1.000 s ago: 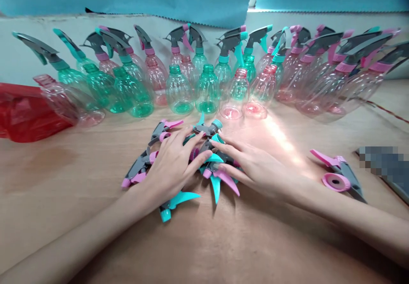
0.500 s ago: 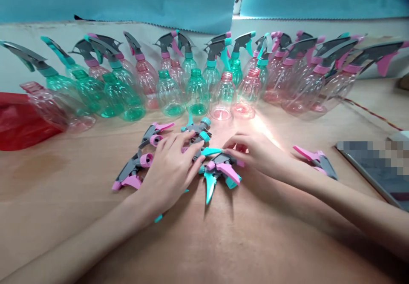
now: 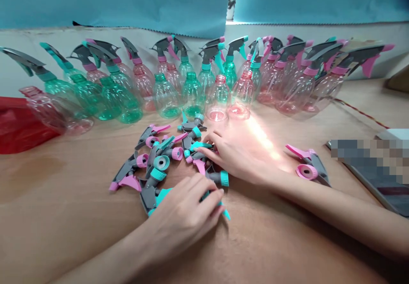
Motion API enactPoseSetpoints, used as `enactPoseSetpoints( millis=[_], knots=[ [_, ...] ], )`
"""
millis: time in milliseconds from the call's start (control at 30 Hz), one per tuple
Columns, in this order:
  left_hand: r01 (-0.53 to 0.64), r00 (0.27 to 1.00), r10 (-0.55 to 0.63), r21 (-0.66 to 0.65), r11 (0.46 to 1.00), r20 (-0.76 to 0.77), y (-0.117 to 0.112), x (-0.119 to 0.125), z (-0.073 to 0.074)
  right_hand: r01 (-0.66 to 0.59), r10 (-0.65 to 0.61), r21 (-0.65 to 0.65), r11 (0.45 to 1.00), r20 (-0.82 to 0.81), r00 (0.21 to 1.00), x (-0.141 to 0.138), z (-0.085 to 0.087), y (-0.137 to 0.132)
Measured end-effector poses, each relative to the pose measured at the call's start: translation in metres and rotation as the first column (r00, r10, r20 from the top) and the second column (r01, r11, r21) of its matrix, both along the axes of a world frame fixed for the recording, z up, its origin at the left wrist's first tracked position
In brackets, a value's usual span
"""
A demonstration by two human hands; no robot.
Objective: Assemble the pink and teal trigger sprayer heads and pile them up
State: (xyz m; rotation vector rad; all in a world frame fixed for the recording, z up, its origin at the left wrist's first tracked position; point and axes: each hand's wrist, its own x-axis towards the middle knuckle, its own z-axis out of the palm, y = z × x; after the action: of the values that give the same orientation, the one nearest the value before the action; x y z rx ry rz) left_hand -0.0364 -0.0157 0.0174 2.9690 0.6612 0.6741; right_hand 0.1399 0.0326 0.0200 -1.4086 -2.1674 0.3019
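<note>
My left hand point(image 3: 188, 205) is closed over a grey trigger spray head with a teal trigger point(image 3: 226, 213), whose tip sticks out past the fingers; most of it is hidden. Just beyond, my right hand point(image 3: 228, 154) rests against the pile, thumb and fingers apart around a teal-trigger spray head point(image 3: 200, 146). Below that hand lies a spray head with a teal collar point(image 3: 224, 178). Several more grey spray heads with pink or teal parts lie heaped to the left, among them a pink-trigger one point(image 3: 128, 175) and a teal-collared one point(image 3: 149, 195).
Open-necked green bottles point(image 3: 193, 94) and pink bottles point(image 3: 220, 98) stand behind the pile. Assembled spray bottles point(image 3: 207, 73) line the wall. A lone pink spray head point(image 3: 307, 171) lies at right near a tablet-like device point(image 3: 377, 190). At left is a red bag point(image 3: 25, 124).
My left hand has moved toward me and right, uncovering spray heads in the pile. My right hand has shifted left, its thumb and fingers now spread. The view has turned slightly.
</note>
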Motion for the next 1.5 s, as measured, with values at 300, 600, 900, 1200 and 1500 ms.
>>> enactPoseSetpoints(
  millis=[300, 600, 900, 1200, 1500],
  knots=[
    [0.008, 0.999, -0.002, 0.112, 0.994, -0.050, -0.002, 0.002, -0.004, -0.065, 0.066, 0.018, 0.998, -0.021, 0.998, 0.020, 0.009, 0.003],
    [-0.052, 0.998, 0.053, 0.060, 0.997, -0.023, -0.002, 0.007, -0.005, -0.253, 0.226, 0.140, 0.957, 0.185, 0.957, 0.002, -0.012, 0.071],
    [-0.027, 0.995, 0.025, 0.023, 0.999, 0.097, -0.001, -0.006, 0.005, -0.420, 0.359, 0.131, 0.898, 0.333, 0.872, -0.013, -0.001, 0.062],
    [0.067, 0.988, -0.057, -0.070, 0.995, 0.143, 0.011, 0.019, 0.008, -0.195, 0.192, 0.010, 0.981, 0.126, 0.973, 0.063, 0.042, -0.017],
    [0.244, 0.957, -0.218, -0.123, 0.962, 0.193, 0.013, 0.077, 0.022, 0.356, -0.343, -0.039, 0.934, 0.184, 0.921, 0.181, -0.005, -0.076]
  ],
)
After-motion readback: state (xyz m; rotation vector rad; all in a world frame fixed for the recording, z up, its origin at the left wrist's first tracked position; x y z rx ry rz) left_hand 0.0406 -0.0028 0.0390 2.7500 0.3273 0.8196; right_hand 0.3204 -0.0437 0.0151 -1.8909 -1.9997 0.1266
